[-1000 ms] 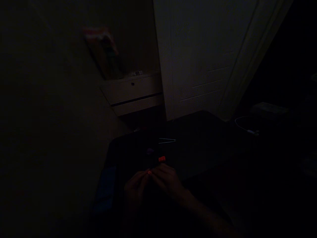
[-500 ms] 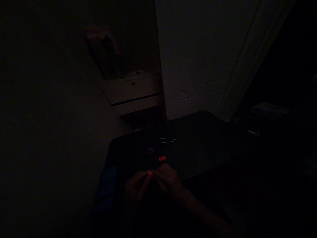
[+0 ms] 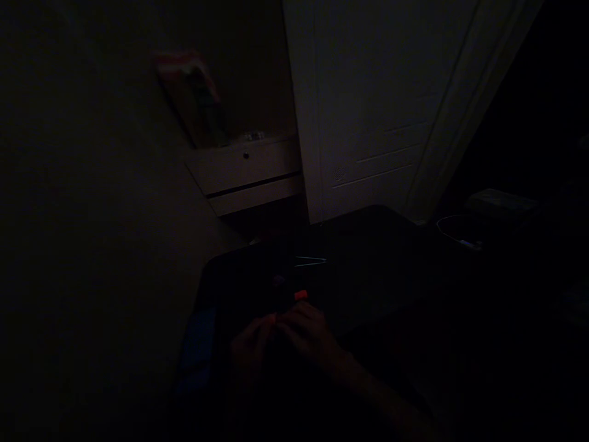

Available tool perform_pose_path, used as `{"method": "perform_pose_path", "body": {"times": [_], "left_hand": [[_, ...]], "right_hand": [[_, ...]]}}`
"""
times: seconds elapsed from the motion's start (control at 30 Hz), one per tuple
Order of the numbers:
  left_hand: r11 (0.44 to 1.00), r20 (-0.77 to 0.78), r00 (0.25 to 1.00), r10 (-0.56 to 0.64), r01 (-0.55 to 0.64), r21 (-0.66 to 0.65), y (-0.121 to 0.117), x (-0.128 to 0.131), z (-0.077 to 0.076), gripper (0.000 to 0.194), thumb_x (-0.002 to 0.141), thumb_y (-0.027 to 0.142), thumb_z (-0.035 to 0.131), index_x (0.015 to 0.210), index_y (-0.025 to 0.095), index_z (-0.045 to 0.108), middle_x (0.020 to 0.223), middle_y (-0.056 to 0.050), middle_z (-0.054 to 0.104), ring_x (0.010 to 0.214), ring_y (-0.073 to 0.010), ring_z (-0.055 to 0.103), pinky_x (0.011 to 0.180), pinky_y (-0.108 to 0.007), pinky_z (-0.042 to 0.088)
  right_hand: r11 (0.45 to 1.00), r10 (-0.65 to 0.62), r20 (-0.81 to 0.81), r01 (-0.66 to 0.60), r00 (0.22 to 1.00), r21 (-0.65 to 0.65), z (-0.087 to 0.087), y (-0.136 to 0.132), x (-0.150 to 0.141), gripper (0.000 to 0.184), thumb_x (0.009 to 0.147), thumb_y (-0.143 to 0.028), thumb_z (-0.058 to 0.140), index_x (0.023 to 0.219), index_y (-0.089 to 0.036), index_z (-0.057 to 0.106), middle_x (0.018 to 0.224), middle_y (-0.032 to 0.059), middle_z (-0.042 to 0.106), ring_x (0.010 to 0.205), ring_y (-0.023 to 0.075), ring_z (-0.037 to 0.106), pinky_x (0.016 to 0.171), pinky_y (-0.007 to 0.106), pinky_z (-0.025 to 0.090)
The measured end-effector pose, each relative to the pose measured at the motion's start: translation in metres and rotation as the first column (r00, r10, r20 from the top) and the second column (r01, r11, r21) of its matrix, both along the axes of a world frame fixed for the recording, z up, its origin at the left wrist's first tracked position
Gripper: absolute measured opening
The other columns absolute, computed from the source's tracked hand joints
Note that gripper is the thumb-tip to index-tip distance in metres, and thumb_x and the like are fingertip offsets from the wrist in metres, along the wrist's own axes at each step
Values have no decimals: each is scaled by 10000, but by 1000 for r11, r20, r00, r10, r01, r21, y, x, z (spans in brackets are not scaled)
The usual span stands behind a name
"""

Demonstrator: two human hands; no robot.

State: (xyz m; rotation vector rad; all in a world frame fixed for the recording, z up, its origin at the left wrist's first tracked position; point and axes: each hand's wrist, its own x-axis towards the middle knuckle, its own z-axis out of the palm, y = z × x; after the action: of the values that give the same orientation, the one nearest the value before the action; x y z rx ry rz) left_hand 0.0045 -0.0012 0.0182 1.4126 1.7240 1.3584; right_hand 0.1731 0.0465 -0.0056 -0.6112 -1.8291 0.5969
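The picture is very dark. My left hand (image 3: 248,347) and my right hand (image 3: 309,331) meet low in the middle, fingertips pinched together. Between them shows a small bright orange piece (image 3: 273,318), perhaps modelling clay; its full shape is hidden by the fingers. Just beyond my right hand a larger orange block (image 3: 300,295) lies on the dark table (image 3: 363,245). Farther to the left sits a dim purple lump (image 3: 278,280). Behind these lies a thin pale V-shaped tool (image 3: 311,261), like tweezers or a compass, its joined end pointing right.
A blue flat object (image 3: 197,344) is at the table's left edge. Behind stand a pale drawer unit (image 3: 248,169) and a panelled door (image 3: 368,110). A white cable (image 3: 448,230) and a pale box (image 3: 501,201) lie at the right.
Both hands have shifted very slightly left, and the fingers have moved around the small orange piece. The view is a little darker. The things on the table stay put.
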Motion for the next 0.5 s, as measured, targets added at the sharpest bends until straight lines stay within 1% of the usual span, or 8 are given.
{"method": "perform_pose_path", "body": {"times": [0.1, 0.2, 0.27, 0.37, 0.5], "left_hand": [[999, -36, 999, -28, 27, -34, -1, 0, 2, 354, 894, 507, 667, 796, 197, 807, 772, -49, 800, 683, -219, 727, 677, -314, 592], [997, -55, 996, -72, 70, -33, -2, 1, 5, 364, 912, 489, 646, 739, 198, 778, 722, -39, 771, 647, -205, 698, 653, -303, 568], [996, -40, 995, -92, 91, -22, -2, 1, 7, 376, 909, 490, 640, 707, 196, 760, 697, -36, 756, 634, -202, 685, 644, -301, 564], [993, 12, 994, -105, 105, -50, -2, 1, 8, 352, 862, 505, 683, 731, 190, 769, 680, -35, 749, 631, -209, 685, 625, -300, 567], [989, 63, 995, -82, 88, -117, -1, -2, 6, 361, 821, 535, 714, 787, 184, 792, 718, -45, 775, 661, -223, 706, 641, -307, 579]], "right_hand": [[1000, -7, -24, 7, 1000, 8, -1, 0, -1, 214, 1058, -307, 627, 1216, -229, 748, 1016, 70, 759, 924, 202, 708, 857, 343, 562], [999, -23, -22, 23, 999, 44, -2, 0, -2, 206, 1058, -312, 627, 1201, -242, 758, 1032, 71, 752, 941, 205, 702, 874, 359, 566], [998, -24, -15, 25, 1000, 53, -3, 0, -1, 209, 1057, -304, 627, 1207, -242, 758, 1042, 74, 739, 950, 206, 694, 875, 361, 568], [998, -5, 21, 4, 1000, 70, -4, 0, 1, 237, 1052, -289, 625, 1252, -247, 747, 1062, 84, 710, 970, 212, 676, 859, 358, 575], [997, -2, 43, -2, 999, 80, -2, 0, 2, 267, 1034, -269, 640, 1282, -258, 739, 1049, 87, 683, 953, 216, 659, 819, 353, 580]]}}
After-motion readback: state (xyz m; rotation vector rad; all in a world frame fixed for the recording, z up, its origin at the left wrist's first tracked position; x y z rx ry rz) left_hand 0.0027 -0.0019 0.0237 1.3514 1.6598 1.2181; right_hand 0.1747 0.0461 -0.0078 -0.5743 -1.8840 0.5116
